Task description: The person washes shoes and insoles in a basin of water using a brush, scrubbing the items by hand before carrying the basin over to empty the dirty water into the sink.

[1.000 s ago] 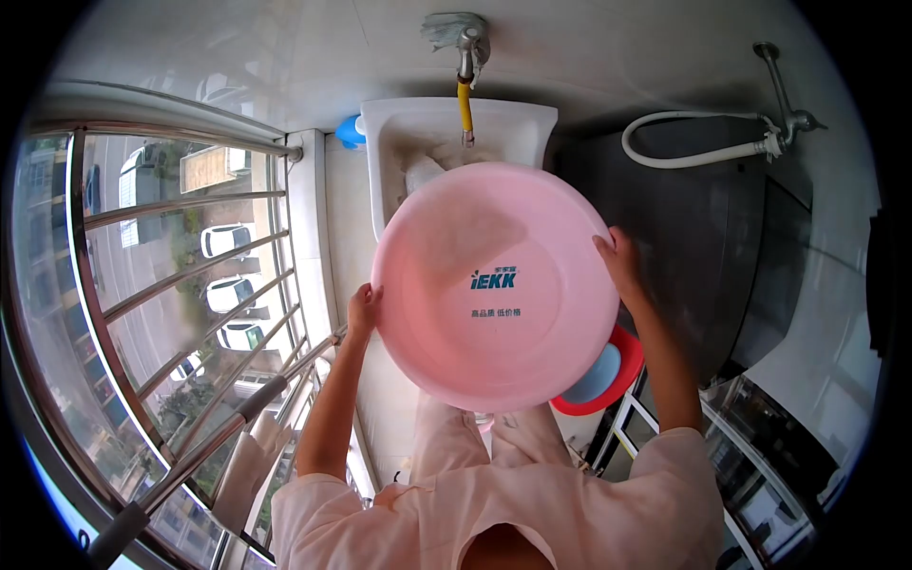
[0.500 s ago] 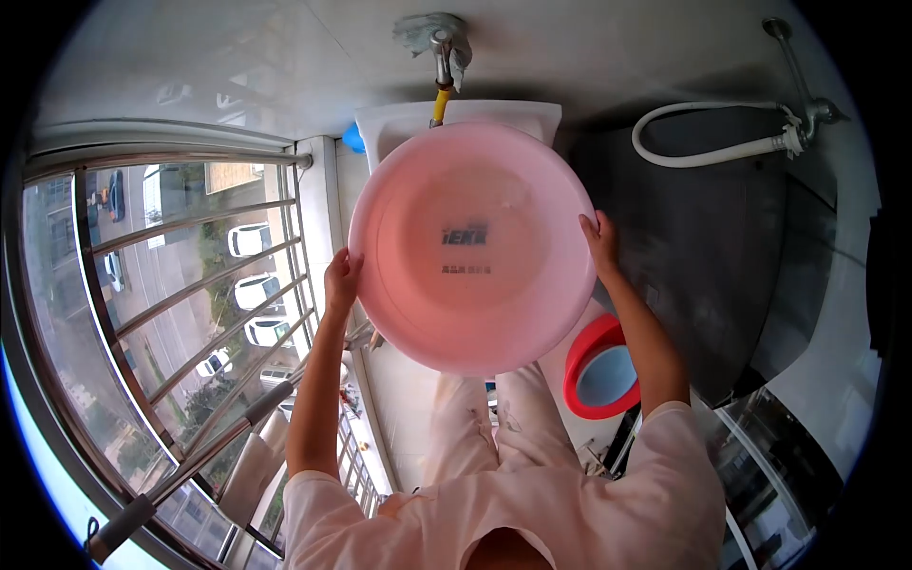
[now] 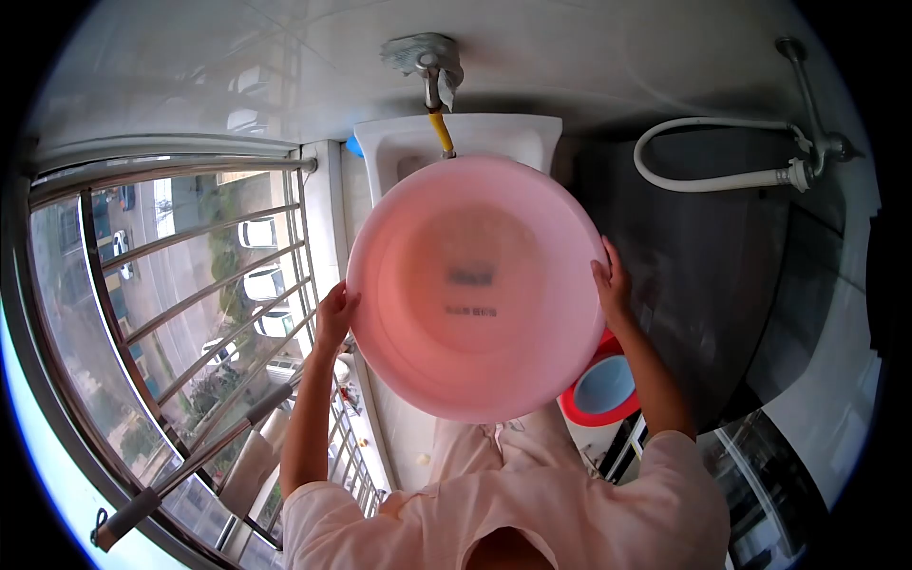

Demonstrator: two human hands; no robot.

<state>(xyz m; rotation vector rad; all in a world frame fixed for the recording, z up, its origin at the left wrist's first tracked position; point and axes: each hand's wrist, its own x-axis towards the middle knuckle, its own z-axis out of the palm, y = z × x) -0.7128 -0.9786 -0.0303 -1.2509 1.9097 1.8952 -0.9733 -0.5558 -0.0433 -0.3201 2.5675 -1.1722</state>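
One round pink plastic basin (image 3: 475, 290), its dark lettering (image 3: 472, 312) blurred; left hand (image 3: 336, 313) and right hand (image 3: 614, 279) grip its rim. Also one white rectangular sink (image 3: 528, 127), one round red basin (image 3: 581, 408).

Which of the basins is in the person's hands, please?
The pink basin: the left hand and right hand grip opposite sides of its rim. The red basin, light blue inside, sits partly hidden, in neither hand.

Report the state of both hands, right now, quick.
Left hand: closed on the rim of the pink basin, at its left side.
Right hand: closed on the same rim, at the right side.
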